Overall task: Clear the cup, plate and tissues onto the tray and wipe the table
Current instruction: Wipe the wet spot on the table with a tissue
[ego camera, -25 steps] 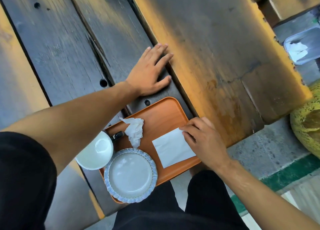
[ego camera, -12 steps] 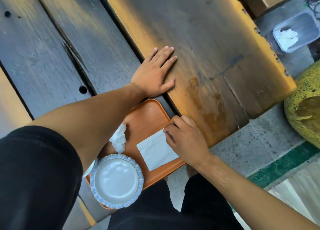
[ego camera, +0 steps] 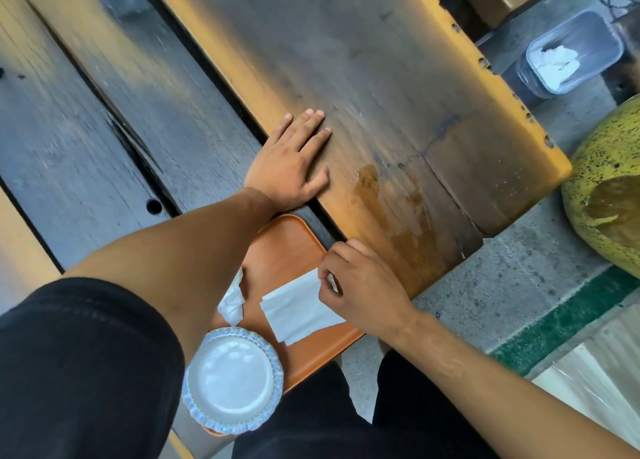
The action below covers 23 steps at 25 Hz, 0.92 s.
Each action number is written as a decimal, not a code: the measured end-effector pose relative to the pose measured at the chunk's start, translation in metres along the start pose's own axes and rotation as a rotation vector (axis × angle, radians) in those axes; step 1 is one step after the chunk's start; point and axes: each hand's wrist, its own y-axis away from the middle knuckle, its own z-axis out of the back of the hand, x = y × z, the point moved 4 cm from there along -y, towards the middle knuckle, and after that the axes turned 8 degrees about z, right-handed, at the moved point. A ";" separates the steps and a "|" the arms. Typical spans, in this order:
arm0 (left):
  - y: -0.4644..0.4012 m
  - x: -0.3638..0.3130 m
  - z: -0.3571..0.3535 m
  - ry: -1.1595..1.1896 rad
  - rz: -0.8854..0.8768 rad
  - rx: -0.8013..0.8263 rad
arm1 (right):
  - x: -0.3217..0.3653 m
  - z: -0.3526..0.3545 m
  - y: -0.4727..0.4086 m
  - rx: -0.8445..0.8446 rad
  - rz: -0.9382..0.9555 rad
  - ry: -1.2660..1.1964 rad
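The right hand [ego camera: 363,292] pinched a corner of the flat tissue [ego camera: 299,311] lying on the orange tray [ego camera: 284,247] beside the crumpled tissue [ego camera: 232,301] and plate [ego camera: 232,379], while the left hand [ego camera: 289,162] lay flat, fingers straight, on the wooden table [ego camera: 381,78] near a brown stain [ego camera: 391,216].

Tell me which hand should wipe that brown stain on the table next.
Probably the right hand: it already pinches the flat tissue on the tray, right beside the stain. The left hand lies flat on the table, holding nothing.
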 end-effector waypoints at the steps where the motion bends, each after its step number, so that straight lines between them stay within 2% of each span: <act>1: 0.000 0.000 0.001 0.003 -0.002 -0.001 | -0.001 0.004 0.002 -0.001 0.001 -0.073; 5: 0.000 0.000 0.003 0.003 -0.006 0.010 | -0.020 0.032 0.012 -0.071 -0.136 -0.349; 9: -0.002 0.000 0.002 -0.003 -0.014 0.004 | -0.059 0.070 0.016 -0.293 -0.345 -0.373; 13: -0.002 0.001 0.000 -0.008 -0.012 -0.002 | -0.108 0.104 0.002 -0.406 -0.474 -0.357; 18: -0.003 0.002 -0.001 -0.003 -0.022 0.008 | -0.157 0.138 -0.030 -0.427 -0.483 -0.236; 23: -0.005 0.005 -0.005 -0.046 -0.016 0.048 | -0.169 0.135 -0.047 -0.393 -0.395 0.073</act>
